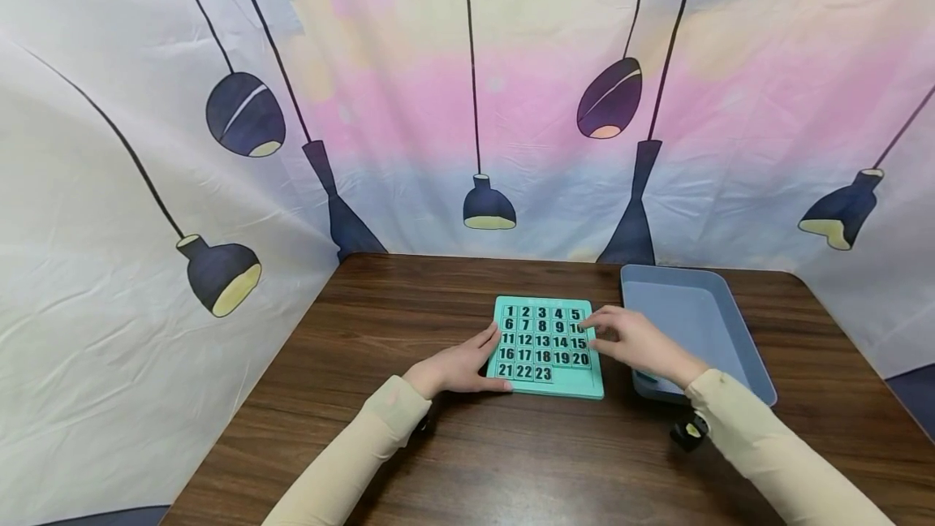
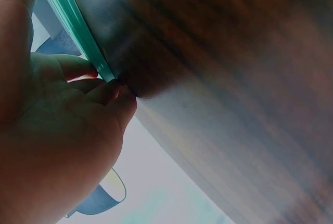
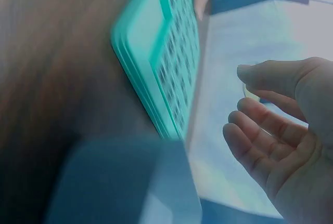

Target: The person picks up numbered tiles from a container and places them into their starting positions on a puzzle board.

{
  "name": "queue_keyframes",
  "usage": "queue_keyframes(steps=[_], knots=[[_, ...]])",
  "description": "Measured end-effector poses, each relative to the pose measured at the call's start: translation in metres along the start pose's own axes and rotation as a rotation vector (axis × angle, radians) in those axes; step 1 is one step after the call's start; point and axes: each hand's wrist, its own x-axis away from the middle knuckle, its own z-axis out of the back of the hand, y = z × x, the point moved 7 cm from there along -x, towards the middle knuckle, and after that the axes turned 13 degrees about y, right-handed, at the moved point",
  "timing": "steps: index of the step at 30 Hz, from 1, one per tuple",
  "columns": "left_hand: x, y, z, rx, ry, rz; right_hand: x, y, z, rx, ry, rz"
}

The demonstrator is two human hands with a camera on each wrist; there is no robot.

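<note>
A turquoise number puzzle board [image 1: 577, 388] lies on the table, its square tiles with black numerals running in rows from 1 up to 23. Bare turquoise shows at the near right, beside tile 23 [image 1: 543, 373]. My left hand [image 1: 460, 365] grips the board's near left corner, thumb along the near edge and fingers against the left side; the left wrist view shows those fingertips bent at the board's side. Over the right edge, by tiles 10 and 15, hovers my right hand [image 1: 643, 341], fingers loosely bent and thumb apart, with nothing between them in the right wrist view [image 3: 281, 130].
Right of the board stands a shallow blue-grey tray [image 1: 675, 291], partly behind my right forearm; a small bit of turquoise shows inside its near left corner. The dark wooden table [image 1: 409, 291] ends at a printed cloth backdrop [image 1: 409, 185] with lamp drawings.
</note>
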Motion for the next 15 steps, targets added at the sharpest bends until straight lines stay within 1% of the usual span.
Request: queue_keyframes(steps=[4,8,12,15], knots=[[0.000,-0.001,-0.001,0.006,-0.006,0.004,0.003,0.011,0.022,0.030,0.023,-0.041],[0.000,-0.001,-0.002,0.004,-0.007,0.001,0.007,0.022,0.040,0.059,0.036,-0.068],[0.000,0.000,0.000,0.004,-0.002,-0.002,0.012,0.032,0.051,0.087,0.036,-0.065],[0.001,0.001,0.001,0.007,-0.002,-0.003,0.016,0.039,0.053,0.111,0.018,-0.055]])
